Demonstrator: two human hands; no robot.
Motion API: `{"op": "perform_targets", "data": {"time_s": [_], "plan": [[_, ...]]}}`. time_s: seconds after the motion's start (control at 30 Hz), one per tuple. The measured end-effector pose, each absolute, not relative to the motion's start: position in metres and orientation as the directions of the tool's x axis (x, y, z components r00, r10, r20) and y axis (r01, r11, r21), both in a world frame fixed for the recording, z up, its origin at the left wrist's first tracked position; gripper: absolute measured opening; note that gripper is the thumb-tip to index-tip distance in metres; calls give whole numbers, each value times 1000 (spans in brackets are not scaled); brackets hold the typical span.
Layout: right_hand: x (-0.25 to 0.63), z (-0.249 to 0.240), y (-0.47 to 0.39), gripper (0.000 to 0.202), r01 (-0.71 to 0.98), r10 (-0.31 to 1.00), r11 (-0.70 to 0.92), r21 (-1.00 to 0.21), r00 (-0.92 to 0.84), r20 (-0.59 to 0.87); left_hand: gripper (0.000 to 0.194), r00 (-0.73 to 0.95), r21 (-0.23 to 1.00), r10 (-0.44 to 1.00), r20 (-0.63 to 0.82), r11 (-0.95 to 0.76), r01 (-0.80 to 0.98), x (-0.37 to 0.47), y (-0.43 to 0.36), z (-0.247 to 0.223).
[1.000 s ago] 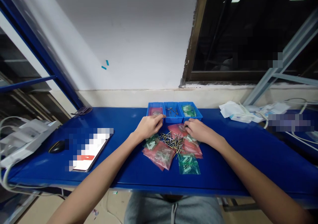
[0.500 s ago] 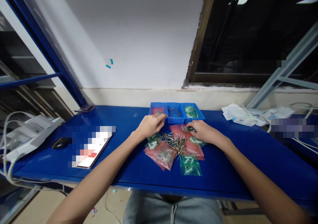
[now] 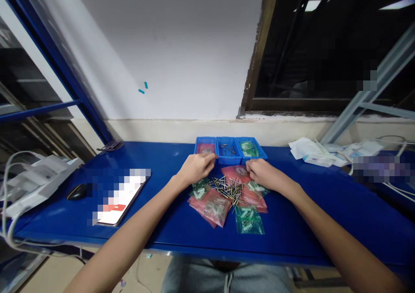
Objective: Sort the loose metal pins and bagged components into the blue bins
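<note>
On the far left of the blue bench (image 3: pixel 162 232) lie white devices with cables (image 3: pixel 29 185), then a black mouse (image 3: pixel 77 192) and a flat tablet (image 3: pixel 118 198). Next comes the left hand (image 3: pixel 194 168), fingers curled and pinched narrow at the near rim of the left blue bin (image 3: pixel 205 147), which holds a red packet; whether it grips something small there I cannot tell. It has hardly moved over the last second, only creeping a touch closer to that bin's edge. Below and between the hands sits a heap of small metal pins (image 3: pixel 227 188) lying across red packets (image 3: pixel 212 205) and green packets (image 3: pixel 249 219). Behind the heap, the middle blue bin (image 3: pixel 228 150) holds a few pins and the right blue bin (image 3: pixel 250 148) holds green packets. The right hand (image 3: pixel 264 175) has drawn slightly in toward the heap since a second ago and now rests, fingers bent and close together, on a red packet (image 3: pixel 235 172) at the pile's far edge; it seems to be picking at it rather than lifting. Farther right lie white wrappers and cables (image 3: pixel 311 149).
</note>
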State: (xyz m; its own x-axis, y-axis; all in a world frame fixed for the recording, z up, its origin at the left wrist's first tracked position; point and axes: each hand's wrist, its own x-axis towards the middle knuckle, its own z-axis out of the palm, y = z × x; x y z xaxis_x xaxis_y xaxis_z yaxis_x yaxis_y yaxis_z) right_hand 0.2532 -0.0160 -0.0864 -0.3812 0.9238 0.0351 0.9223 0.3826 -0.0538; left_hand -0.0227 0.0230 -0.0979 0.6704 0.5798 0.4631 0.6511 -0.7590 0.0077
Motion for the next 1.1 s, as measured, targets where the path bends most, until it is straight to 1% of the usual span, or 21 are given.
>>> {"op": "perform_targets", "data": {"time_s": [0.2,0.33,0.4,0.43,0.5,0.57,0.6,0.67,0.8,0.87,0.97,1.1], "plan": [[260,-74,-22,18,944,945,317,-93,-307,111,23,682,14,565,465,-775,632,-23,23,-98],[266,-64,-27,16,950,941,279,-142,-241,239,23,698,38,550,459,-797,602,-22,23,-99],[264,-62,-27,17,920,915,314,-233,-229,331,25,696,69,526,488,-818,570,-19,20,-98],[261,-62,-27,16,886,901,344,-313,-216,377,25,690,87,515,508,-828,554,-18,18,-98],[253,-64,-27,13,754,885,397,-524,-162,436,28,678,114,497,541,-842,527,-14,13,-95],[243,-69,-27,13,560,898,409,-720,-106,428,35,680,115,487,548,-849,516,-10,8,-93],[237,-72,-27,15,469,907,403,-786,-93,410,39,686,104,485,543,-849,518,-9,6,-93],[229,-79,-26,20,336,922,383,-860,-89,376,43,700,73,482,526,-846,528,-7,4,-93],[222,-90,-25,26,180,950,311,-933,-70,303,37,698,50,483,529,-839,542,-6,4,-95],[222,-93,-24,29,134,964,265,-955,-58,259,32,686,55,479,547,-838,542,-7,5,-96],[222,-95,-23,32,129,972,234,-964,-37,231,28,683,45,476,554,-837,546,-7,6,-95],[220,-96,-23,24,124,974,219,-968,-88,209,26,694,18,465,549,-837,547,-8,6,-96]]}}
